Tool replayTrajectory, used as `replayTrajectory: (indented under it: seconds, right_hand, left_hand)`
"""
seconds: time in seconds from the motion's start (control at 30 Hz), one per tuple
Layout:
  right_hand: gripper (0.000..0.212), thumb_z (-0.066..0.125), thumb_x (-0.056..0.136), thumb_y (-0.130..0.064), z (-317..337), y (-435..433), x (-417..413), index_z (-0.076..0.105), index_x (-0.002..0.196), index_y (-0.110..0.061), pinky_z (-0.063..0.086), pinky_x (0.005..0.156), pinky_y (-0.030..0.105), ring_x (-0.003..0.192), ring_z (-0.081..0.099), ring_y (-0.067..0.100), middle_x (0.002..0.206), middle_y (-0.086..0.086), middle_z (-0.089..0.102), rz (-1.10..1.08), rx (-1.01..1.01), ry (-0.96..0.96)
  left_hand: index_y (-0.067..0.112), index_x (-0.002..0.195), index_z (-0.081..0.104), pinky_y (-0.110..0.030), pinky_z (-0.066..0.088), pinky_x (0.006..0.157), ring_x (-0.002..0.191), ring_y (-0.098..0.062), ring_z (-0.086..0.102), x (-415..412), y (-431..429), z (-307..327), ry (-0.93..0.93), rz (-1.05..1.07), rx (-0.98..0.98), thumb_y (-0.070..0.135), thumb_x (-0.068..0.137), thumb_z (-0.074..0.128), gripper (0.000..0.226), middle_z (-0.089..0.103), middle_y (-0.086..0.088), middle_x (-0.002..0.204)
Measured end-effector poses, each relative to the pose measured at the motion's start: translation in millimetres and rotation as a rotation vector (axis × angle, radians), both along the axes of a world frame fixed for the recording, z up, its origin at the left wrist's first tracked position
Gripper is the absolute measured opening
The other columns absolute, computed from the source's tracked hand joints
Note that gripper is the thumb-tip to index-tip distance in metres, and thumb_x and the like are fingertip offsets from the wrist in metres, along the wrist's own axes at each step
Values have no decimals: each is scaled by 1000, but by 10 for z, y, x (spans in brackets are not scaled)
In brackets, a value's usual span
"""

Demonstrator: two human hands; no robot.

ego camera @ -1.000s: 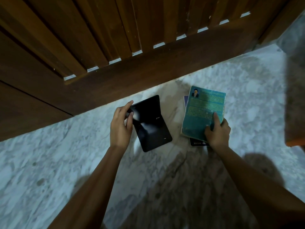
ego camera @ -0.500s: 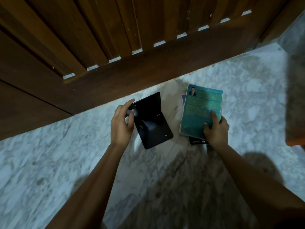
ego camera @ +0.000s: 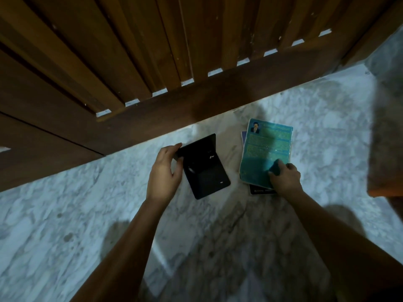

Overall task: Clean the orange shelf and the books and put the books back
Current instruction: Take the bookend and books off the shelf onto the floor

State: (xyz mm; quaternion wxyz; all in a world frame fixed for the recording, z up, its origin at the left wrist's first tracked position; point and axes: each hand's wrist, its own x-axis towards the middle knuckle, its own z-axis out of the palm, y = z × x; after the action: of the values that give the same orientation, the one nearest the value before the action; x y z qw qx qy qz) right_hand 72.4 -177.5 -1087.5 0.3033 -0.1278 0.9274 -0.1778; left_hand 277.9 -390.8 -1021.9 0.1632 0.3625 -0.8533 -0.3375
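A black folded bookend (ego camera: 205,171) stands on the marble floor (ego camera: 65,214). My left hand (ego camera: 164,173) pinches the left edge of its raised plate. To the right lies a small stack of books. On top is a teal book (ego camera: 266,149) with a small portrait in its far corner. A dark book (ego camera: 259,191) and a purple one (ego camera: 243,137) peek out beneath it. My right hand (ego camera: 285,179) grips the teal book's near corner, thumb on the cover. A corner of the orange shelf (ego camera: 383,190) shows at the right edge.
A dark slatted wooden door (ego camera: 152,51) runs along the far side, close behind the bookend and the books. Shadows of my arms fall across the floor in front of me.
My right thumb has drawn back toward the teal book's near corner. My left hand has shifted its hold on the bookend's raised plate, which now stands a little steeper. The books stay in place.
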Motion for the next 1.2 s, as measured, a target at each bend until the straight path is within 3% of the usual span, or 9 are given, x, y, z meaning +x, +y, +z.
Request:
replayTrajectory:
  seconds: [0.17, 0.3, 0.5, 0.7, 0.83, 0.93, 1.03, 1.2]
  right_hand:
    - [40, 53, 90, -7, 813, -63, 147, 50, 130, -7, 44, 96, 38, 114, 52, 36, 125, 21, 55, 95, -22, -75]
    - [43, 54, 90, -12, 1664, -185, 299, 47, 131, -3, 37, 97, 34, 122, 47, 34, 133, 20, 50, 128, 12, -65]
    - [47, 57, 87, -12, 3154, -306, 369, 47, 132, -5, 44, 85, 29, 117, 50, 31, 130, 16, 50, 123, -67, -59]
    - [42, 55, 86, -12, 4471, -173, 367, 54, 128, -8, 49, 90, 38, 112, 53, 31, 123, 17, 52, 55, -101, 31]
    - [46, 57, 87, -15, 5083, 139, 434, 50, 132, -11, 45, 96, 39, 121, 46, 31, 127, 14, 51, -60, -118, 123]
    - [47, 54, 91, -19, 5437, 528, 514, 44, 137, -13, 39, 100, 34, 128, 38, 28, 135, 10, 47, -181, -126, 168]
    - [45, 54, 91, -19, 5674, 1045, 648, 46, 135, -11, 39, 93, 31, 124, 41, 31, 130, 13, 50, -356, -158, 203]
    - [44, 58, 89, -15, 6066, 2043, 1082, 49, 132, -12, 37, 95, 28, 120, 48, 26, 129, 9, 53, -667, -209, 273]
  left_hand:
    - [14, 130, 53, -19, 33, 92, 120, -17, 50, 64, 38, 687, -173, 89, 58, 24, 96, 53, 35, 53, -4, 133]
    - [11, 127, 55, -24, 37, 94, 119, -23, 52, 76, 21, 1464, -316, 60, 97, 22, 93, 57, 36, 54, -8, 131]
    - [11, 128, 53, -34, 40, 100, 120, -25, 50, -44, 98, 2745, -431, -35, 120, 25, 93, 57, 38, 54, -10, 130]
    - [9, 124, 56, -35, 44, 102, 118, -23, 55, -362, 161, 3693, -371, -235, 104, 24, 91, 59, 36, 59, -11, 128]
    - [12, 126, 55, -38, 46, 99, 119, -23, 55, -670, 333, 4142, -369, -388, 74, 27, 93, 56, 36, 58, -9, 128]
    - [16, 127, 53, -30, 46, 95, 116, -19, 55, -894, 619, 4367, -390, -544, -47, 34, 96, 50, 36, 57, -6, 127]
    - [14, 125, 55, -29, 47, 92, 110, -18, 57, -1091, 1058, 4488, -373, -714, -76, 33, 95, 51, 35, 60, -5, 120]
    - [11, 130, 51, -32, 40, 94, 117, -26, 52, -1182, 2027, 4683, -396, -959, 10, 26, 94, 53, 39, 55, -11, 125]
